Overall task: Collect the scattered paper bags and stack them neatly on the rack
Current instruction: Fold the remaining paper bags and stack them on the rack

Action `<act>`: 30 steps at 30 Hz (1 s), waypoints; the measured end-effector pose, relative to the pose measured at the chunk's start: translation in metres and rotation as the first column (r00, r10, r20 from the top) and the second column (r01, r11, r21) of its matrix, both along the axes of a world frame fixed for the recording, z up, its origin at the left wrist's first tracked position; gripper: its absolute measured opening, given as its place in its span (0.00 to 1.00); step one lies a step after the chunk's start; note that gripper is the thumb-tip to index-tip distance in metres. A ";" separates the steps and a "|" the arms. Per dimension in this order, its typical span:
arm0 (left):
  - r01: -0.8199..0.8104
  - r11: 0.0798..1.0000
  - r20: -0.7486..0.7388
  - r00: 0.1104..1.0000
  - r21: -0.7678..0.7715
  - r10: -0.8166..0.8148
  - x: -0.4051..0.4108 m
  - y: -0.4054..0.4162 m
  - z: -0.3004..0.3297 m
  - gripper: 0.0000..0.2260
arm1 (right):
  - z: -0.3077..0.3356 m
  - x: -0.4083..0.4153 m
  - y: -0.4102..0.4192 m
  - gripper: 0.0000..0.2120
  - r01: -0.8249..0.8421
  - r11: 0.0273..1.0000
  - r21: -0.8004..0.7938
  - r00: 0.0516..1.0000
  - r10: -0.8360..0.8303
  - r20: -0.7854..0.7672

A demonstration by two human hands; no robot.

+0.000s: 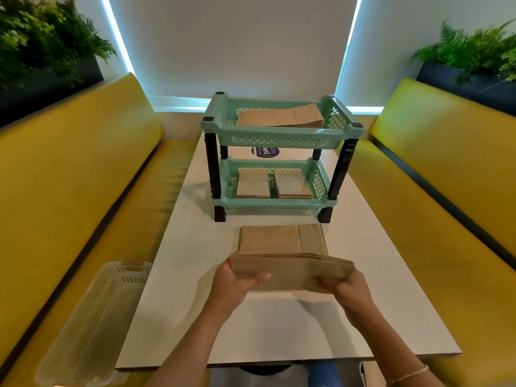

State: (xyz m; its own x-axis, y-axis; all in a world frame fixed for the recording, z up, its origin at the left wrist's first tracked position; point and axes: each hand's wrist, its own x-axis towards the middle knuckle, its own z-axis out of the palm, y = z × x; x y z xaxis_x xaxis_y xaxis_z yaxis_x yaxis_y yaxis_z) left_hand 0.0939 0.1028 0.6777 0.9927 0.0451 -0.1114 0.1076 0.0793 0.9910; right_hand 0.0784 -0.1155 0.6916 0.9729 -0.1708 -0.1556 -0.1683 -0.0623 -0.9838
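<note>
Ahead: green two-tier rack (282, 152) stands mid-table, its black posts (211, 166) flanking both shelves.
Between: flat paper bags (282, 238) lie before the rack.
Sides: bare white table (377, 275) either side.

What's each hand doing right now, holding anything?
Left hand: grips the left end of the stack of paper bags.
Right hand: grips the right end of the same stack.

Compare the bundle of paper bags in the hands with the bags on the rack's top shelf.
The held bundle is off the table, gripped at its ends by the left hand and right hand; the top-shelf stack lies flat in the green rack, untouched. The held bundle sags and its edges are fanned unevenly; the top-shelf stack looks squared up. Both are flat brown paper bags.
</note>
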 end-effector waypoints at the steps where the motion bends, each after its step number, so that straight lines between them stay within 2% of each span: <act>1: 0.017 0.999 -0.032 0.999 0.030 -0.016 -0.002 0.002 -0.005 0.19 | -0.003 -0.001 0.001 0.16 -0.005 1.000 -0.014 1.000 0.005 -0.006; 5: 0.082 0.980 -0.163 0.985 0.181 -0.052 -0.007 0.005 -0.022 0.18 | -0.008 -0.002 0.000 0.15 0.026 1.000 0.002 1.000 -0.026 -0.011; 9: 0.119 0.970 -0.165 0.983 0.211 -0.084 -0.004 0.012 -0.004 0.13 | 0.005 0.001 -0.010 0.10 -0.002 1.000 -0.022 1.000 0.002 -0.003; 12: 0.125 0.980 -0.076 0.991 0.153 -0.114 0.003 0.015 0.035 0.12 | 0.014 0.001 -0.021 0.10 -0.057 0.998 -0.035 0.998 0.056 -0.027; 14: 0.100 0.993 0.022 0.995 0.058 -0.101 0.006 0.010 0.062 0.11 | 0.016 0.000 -0.023 0.09 -0.122 0.992 -0.029 0.990 0.120 -0.079; 16: 0.088 0.996 0.110 0.990 -0.033 -0.084 0.006 -0.001 0.079 0.10 | 0.013 0.001 -0.019 0.10 -0.134 0.991 -0.011 0.986 0.132 -0.104; 18: 0.107 0.992 0.133 0.986 -0.063 -0.098 0.003 -0.015 0.080 0.09 | 0.005 0.002 -0.010 0.11 -0.117 0.993 -0.020 0.987 0.114 -0.112; 21: 0.157 0.986 0.051 0.987 -0.060 -0.154 -0.001 -0.033 0.053 0.09 | -0.012 0.000 0.005 0.10 -0.101 0.993 -0.064 0.985 0.091 -0.145; 25: 0.171 0.985 -0.083 0.982 -0.019 -0.172 -0.003 -0.045 0.010 0.15 | -0.028 0.002 0.014 0.10 -0.088 0.988 -0.127 0.981 0.063 -0.185; 30: 0.157 0.987 -0.108 0.982 0.035 -0.152 0.001 -0.048 -0.009 0.19 | -0.026 0.004 0.017 0.12 -0.078 0.992 -0.097 0.986 0.062 -0.156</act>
State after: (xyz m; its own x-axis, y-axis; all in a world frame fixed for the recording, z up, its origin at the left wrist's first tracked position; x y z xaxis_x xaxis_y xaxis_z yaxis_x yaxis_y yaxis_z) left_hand 0.0945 0.0551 0.6690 0.9711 -0.1006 -0.2165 0.2187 0.0109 0.9757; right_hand 0.0821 -0.0988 0.6657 0.9492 -0.1261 -0.2883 -0.3076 -0.1785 -0.9346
